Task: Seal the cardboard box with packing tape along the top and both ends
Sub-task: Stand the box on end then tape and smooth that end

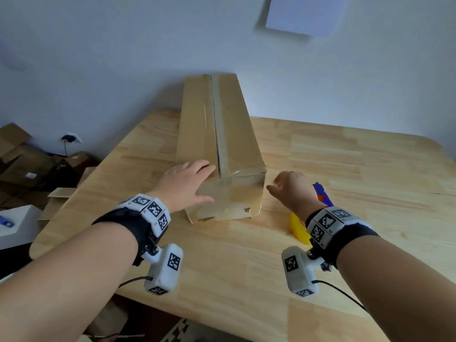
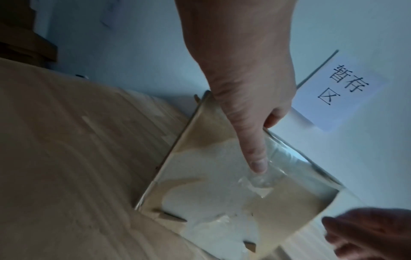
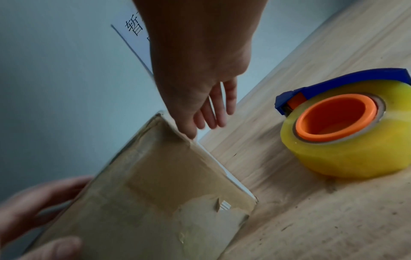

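Note:
A long cardboard box [image 1: 222, 124] lies on the wooden table [image 1: 345, 169], running away from me, with clear tape along its top seam. My left hand [image 1: 187, 183] rests on the near top left corner, fingers flat on top. Its thumb [image 2: 251, 140] presses straight onto glossy tape on the near end face [image 2: 211, 193]. My right hand [image 1: 293, 188] hovers open by the box's near right edge, its fingers [image 3: 213, 109] loose and holding nothing. The yellow tape roll [image 3: 347, 140], in a blue and orange dispenser, lies on the table under my right wrist [image 1: 299, 229].
The near end face [image 3: 155, 193] has torn patches along its bottom edge. Flattened cardboard boxes [image 1: 22, 164] pile on the floor to the left, near a white object [image 1: 14, 225]. A paper sign [image 1: 306, 13] hangs on the wall behind the table.

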